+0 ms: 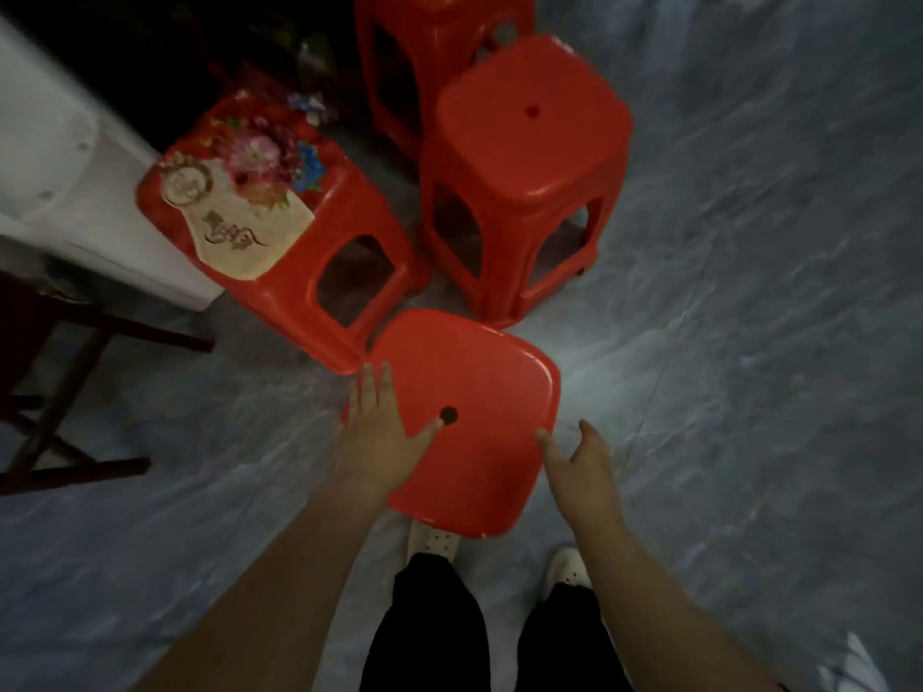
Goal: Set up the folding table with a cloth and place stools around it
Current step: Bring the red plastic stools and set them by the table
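Note:
A red plastic stool (474,392) with a hole in its seat stands right in front of my feet. My left hand (379,432) lies flat on the seat's left side, fingers straight. My right hand (579,457) hovers at the seat's right edge with fingers spread, holding nothing. Beyond it stands a second red stool (529,157), and a third (424,47) further back. A fourth red stool (324,252) at the left carries a folded red flowered cloth (239,192). The white folding table (60,172) leans at the far left.
Dark wooden chair legs (60,392) stand at the lower left. The grey floor (749,292) stretches open to the right. My white shoes (434,539) are just under the near stool. Dark clutter sits behind the stools at the top left.

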{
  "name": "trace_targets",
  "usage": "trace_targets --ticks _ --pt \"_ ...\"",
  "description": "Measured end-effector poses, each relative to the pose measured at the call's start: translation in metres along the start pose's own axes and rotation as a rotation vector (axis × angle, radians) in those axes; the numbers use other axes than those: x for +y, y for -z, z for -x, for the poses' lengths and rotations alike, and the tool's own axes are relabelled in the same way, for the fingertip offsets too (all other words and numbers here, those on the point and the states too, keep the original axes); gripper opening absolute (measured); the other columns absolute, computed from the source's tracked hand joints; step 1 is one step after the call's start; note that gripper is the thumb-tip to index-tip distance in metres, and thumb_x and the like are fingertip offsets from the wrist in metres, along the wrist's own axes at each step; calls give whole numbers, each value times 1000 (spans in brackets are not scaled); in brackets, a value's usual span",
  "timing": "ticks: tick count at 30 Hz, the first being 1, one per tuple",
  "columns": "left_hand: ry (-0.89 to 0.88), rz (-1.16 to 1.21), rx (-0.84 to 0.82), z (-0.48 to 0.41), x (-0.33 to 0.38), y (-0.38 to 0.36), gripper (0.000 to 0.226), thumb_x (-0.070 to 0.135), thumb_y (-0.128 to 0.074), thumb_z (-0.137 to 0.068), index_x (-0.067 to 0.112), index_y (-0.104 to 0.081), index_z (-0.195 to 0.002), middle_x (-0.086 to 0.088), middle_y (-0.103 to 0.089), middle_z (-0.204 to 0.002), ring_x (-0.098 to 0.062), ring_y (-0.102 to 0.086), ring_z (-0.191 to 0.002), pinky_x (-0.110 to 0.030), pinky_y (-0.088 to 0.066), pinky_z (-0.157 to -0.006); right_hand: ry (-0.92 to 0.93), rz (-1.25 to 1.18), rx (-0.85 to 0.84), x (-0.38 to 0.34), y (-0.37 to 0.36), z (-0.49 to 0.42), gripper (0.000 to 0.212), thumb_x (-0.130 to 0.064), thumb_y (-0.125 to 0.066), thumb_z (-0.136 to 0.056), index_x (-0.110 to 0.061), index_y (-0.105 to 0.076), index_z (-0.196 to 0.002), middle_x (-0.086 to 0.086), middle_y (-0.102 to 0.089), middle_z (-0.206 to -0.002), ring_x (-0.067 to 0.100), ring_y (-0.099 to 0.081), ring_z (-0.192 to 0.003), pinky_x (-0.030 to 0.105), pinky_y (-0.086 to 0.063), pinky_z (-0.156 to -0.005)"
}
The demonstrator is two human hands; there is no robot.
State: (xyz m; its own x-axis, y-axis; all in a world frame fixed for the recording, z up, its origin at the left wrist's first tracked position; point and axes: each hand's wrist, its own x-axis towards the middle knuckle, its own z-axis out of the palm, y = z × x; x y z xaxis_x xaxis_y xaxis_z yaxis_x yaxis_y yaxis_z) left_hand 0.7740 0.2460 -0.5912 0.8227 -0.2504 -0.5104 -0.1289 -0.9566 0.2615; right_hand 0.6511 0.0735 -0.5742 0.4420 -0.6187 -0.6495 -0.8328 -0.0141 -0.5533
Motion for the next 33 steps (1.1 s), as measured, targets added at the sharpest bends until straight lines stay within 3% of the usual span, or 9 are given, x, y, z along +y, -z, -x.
trace_targets --ticks 2,4,7,11,14,18,21,26,33 --pt "16 52 -17 -30 -12 -10 107 61 -60 -77 12 3 -150 -11 2 -158 -26 -5 -145 -47 -14 -114 -22 -48 10 6 -22 -20 53 -28 -63 -88 0 -46 -130 1 -47 -105 9 -43 -93 15 -33 -78" --pt "53 95 -41 -52 -26 -20 112 59 -66 -73 13 2 -150 -12 0 -158 -27 -7 -145 -48 -16 -115 -37 -113 33 10 -39 -33 52 -29 -63 -89 -3 -46 -130 -2 -44 -104 8 -44 -94 20 -34 -81" --pt "84 181 -64 -75 -46 -31 119 55 -76 -64 12 -6 -150 -17 -12 -156 -31 -18 -142 -51 -23 -112 -67 -195 78 21 -62 -45 57 -35 -65 -85 -11 -44 -132 -1 -55 -117 12 -54 -104 25 -40 -84" --pt "163 427 -96 -87 -63 -39 128 61 -80 -38 20 -21 -144 -8 -40 -143 -26 -43 -128 -49 -39 -104 -88 -271 130 27 -77 -48 71 -35 -70 -81 -16 -35 -139 -1 -50 -130 13 -53 -111 27 -41 -88" --pt "150 490 -94 -90 -63 -40 122 54 -84 -38 20 -28 -141 -6 -46 -138 -23 -48 -124 -47 -41 -103 -93 -253 154 28 -85 -52 79 -32 -74 -77 -15 -31 -140 3 -47 -135 18 -51 -117 27 -41 -90" --pt "106 522 -100 -83 -45 -36 113 57 -81 -40 24 -34 -138 -1 -50 -135 -20 -53 -118 -48 -44 -99 -104 -209 214 31 -82 -60 93 -44 -74 -69 -13 -26 -143 8 -41 -141 26 -43 -128 48 -41 -103" --pt "44 471 -102 -73 -10 -32 110 58 -79 -46 22 -33 -139 -1 -50 -135 -21 -53 -117 -47 -44 -99 -124 -238 224 39 -51 -72 99 -53 -71 -65 -13 -25 -143 8 -42 -142 27 -45 -128 49 -42 -102" --pt "-98 427 -110 -52 88 -47 93 37 -83 -64 21 -32 -141 3 -51 -130 -18 -54 -113 -37 -42 -98 -141 -351 248 72 45 -99 73 -37 -75 -74 -14 -40 -133 6 -55 -127 25 -57 -113 35 -46 -92" --pt "-234 420 -211 2 259 -117 79 29 -81 -69 24 -40 -135 10 -55 -113 -13 -57 -102 -29 -43 -89 -152 -400 322 170 216 -128 56 -32 -74 -75 -15 -47 -121 3 -60 -115 23 -60 -104 35 -48 -87"
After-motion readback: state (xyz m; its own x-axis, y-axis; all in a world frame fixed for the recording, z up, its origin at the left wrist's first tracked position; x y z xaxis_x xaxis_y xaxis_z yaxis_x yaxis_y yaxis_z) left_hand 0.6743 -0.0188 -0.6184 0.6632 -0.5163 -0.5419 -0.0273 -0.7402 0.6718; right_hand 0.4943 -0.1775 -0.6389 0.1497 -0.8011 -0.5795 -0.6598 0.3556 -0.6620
